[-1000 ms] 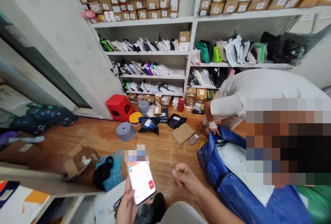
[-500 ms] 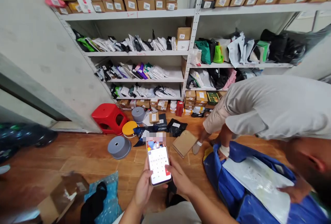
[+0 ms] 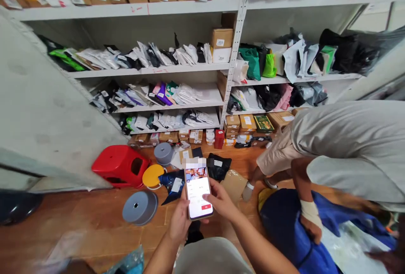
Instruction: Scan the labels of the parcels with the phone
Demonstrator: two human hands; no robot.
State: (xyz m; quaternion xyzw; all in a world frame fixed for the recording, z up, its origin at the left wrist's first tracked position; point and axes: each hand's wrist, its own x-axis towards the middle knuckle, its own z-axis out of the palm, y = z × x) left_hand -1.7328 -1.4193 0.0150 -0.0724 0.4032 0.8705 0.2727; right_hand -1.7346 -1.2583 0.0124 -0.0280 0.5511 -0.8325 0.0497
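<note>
Phone (image 3: 198,191) top blurred out; blue bag (image 3: 284,227) cut off at bottom edge.
</note>
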